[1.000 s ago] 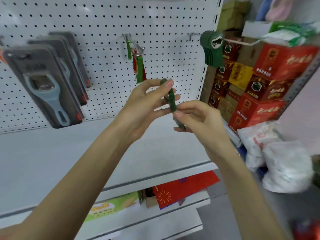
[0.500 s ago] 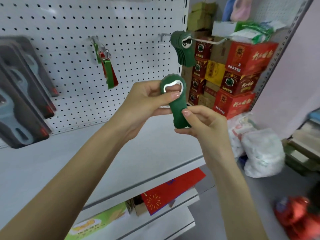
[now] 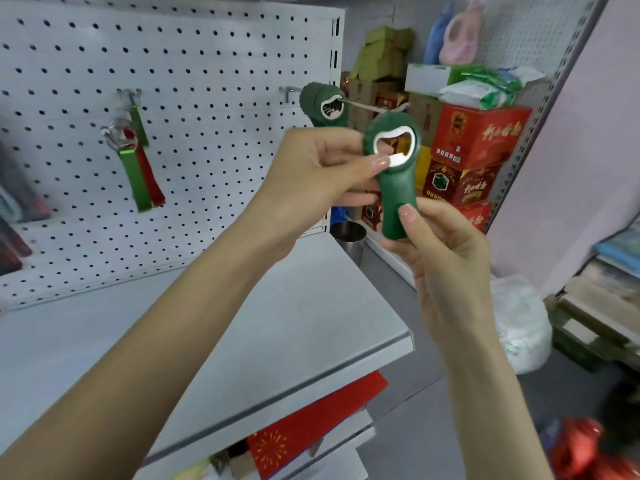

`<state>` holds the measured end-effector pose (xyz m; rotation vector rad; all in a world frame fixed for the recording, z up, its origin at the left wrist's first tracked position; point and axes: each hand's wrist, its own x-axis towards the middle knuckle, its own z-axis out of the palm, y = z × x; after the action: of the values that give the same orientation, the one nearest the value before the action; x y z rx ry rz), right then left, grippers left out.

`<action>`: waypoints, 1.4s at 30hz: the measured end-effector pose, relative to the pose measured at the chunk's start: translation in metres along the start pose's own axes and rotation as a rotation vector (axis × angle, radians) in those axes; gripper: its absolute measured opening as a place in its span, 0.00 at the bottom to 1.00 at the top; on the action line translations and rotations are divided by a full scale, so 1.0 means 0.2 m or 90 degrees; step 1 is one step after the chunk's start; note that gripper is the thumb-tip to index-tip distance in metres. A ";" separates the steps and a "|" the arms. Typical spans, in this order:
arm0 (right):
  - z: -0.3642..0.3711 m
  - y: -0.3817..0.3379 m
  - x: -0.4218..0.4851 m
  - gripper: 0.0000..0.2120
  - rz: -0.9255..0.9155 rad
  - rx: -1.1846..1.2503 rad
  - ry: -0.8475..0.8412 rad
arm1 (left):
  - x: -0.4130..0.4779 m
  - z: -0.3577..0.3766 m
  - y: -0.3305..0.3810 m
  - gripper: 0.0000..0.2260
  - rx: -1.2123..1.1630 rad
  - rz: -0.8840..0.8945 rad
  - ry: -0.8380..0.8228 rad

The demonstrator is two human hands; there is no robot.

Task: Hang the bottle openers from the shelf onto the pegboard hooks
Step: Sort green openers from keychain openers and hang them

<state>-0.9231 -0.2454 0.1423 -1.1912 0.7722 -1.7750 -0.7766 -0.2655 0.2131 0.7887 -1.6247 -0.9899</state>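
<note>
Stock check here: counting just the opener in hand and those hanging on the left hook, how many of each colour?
Green: 3, the held opener plus two green strips on the left hook.
Red: 1, the red strip beside them.
Total: 4.

Hidden, cropped, blurred
At 9 o'clock dark packs [image 3: 15, 202] run off the edge; at 5 o'clock a red thing [image 3: 585, 452] is a blur. The left hand [image 3: 311, 178] covers the lower ends of the hung openers [image 3: 323, 105]; the held opener [image 3: 394, 188] hides that hand's fingertips; print on the boxes [image 3: 478, 133] at 2 o'clock is unreadable.
</note>
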 end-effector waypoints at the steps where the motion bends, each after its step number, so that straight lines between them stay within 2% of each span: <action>1: -0.03 0.00 0.04 0.06 0.000 -0.002 -0.006 | 0.04 0.03 -0.01 0.08 0.001 -0.003 0.007; 5: -0.13 0.00 0.18 0.12 0.011 -0.004 -0.027 | 0.16 0.13 -0.04 0.07 0.006 -0.003 0.069; 9: -0.18 0.02 0.29 0.10 0.022 0.005 -0.052 | 0.24 0.21 -0.05 0.05 0.031 0.024 0.139; 13: -0.19 0.03 0.35 0.05 0.018 0.022 -0.078 | 0.27 0.24 -0.07 0.11 0.050 0.060 0.198; 22: -0.22 0.04 0.45 0.05 0.064 0.060 -0.092 | 0.32 0.27 -0.09 0.16 0.087 0.045 0.249; 30: -0.25 0.06 0.49 0.08 0.089 0.054 -0.112 | 0.35 0.25 -0.07 0.16 0.069 0.031 0.275; 42: -0.20 0.16 0.53 0.07 0.201 0.130 -0.088 | 0.37 0.19 -0.18 0.14 0.075 0.007 0.303</action>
<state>-0.9712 -0.3540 0.1447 -0.9843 0.6412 -1.4578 -0.8305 -0.3374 0.2070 1.0064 -1.2776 -0.6383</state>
